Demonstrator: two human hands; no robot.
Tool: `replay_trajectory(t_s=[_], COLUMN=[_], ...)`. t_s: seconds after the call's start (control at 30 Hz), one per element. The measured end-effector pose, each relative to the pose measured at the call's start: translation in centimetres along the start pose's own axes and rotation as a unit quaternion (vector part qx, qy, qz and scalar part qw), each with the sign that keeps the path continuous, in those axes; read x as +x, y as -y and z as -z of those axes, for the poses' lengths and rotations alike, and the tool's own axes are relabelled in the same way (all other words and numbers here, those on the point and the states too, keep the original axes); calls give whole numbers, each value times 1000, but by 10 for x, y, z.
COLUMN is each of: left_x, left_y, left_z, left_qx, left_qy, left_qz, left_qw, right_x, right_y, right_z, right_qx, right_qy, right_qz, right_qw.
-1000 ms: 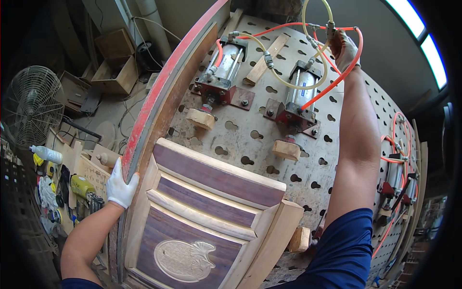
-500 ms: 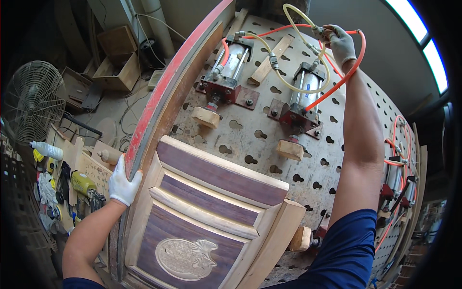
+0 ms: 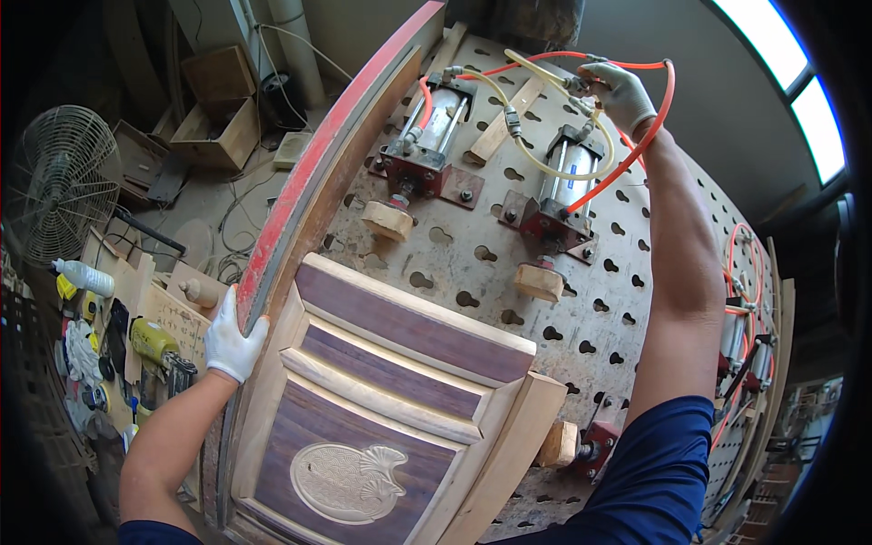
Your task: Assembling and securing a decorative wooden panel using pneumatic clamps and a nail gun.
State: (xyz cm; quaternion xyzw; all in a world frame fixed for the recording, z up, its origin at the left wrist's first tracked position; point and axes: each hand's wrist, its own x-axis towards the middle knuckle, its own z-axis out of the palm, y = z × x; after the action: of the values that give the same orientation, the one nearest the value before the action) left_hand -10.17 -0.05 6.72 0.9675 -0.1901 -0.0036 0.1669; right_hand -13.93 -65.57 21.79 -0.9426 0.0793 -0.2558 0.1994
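Observation:
My gloved left hand (image 3: 234,345) grips the red-edged rail (image 3: 304,168), its thumb on the inner side and its fingers along the outer side. Up at the far right, my gloved right hand (image 3: 620,94) is closed around a metal hose fitting (image 3: 578,85) joined to clear yellowish tubing (image 3: 520,58). Below that hand sits a pneumatic cylinder (image 3: 570,173), with a wooden block (image 3: 540,282) at its rod end. Another cylinder (image 3: 440,123) stands to its left, also tipped with a wooden block (image 3: 387,221). A framed wooden panel (image 3: 381,381) with a carved oval motif lies against the rail.
The cylinders are mounted on a metal plate (image 3: 468,259) full of keyhole slots. Orange hose (image 3: 656,123) loops beside my right forearm. A third wooden block (image 3: 556,445) faces the panel's right side. At left are a fan (image 3: 62,182), a green power tool (image 3: 154,341) and a bottle (image 3: 86,276).
My right hand has moved slightly left and down with the fitting, and the yellowish tubing loop has sunk lower. The left hand keeps its place on the rail. The whole view has shifted a little.

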Motion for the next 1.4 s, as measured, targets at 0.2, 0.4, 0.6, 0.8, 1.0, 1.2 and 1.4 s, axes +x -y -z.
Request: replay_trajectory(t_s=[0.2,0.4,0.6,0.8,1.0,1.2,1.4], left_x=[-3,-2,-2,2,12,43,-69], left_y=[6,10,15,20,36,57,95], left_z=[-3,-4,-11,-13,-27,-55,-27], left_qx=[-1,-7,8,3,21,83,197], left_qy=[-8,-13,-10,-17,3,72,180], left_qz=[-4,-11,-11,-8,-26,-32,-70], left_qw=[1000,1000,1000,1000,999,993,961], right_x=[1,-6,-147,-421,-709,-890,-953], right_y=[-3,-7,-27,88,252,396,412], right_z=[-3,-6,29,120,252,332,308], right_qx=[-52,-120,-262,-218,-242,-229,-173], right_qy=[16,-49,-1,22,-61,-124,-28], right_qz=[91,157,-47,-141,-468,-658,-696], right_qw=[994,979,964,966,848,707,696])
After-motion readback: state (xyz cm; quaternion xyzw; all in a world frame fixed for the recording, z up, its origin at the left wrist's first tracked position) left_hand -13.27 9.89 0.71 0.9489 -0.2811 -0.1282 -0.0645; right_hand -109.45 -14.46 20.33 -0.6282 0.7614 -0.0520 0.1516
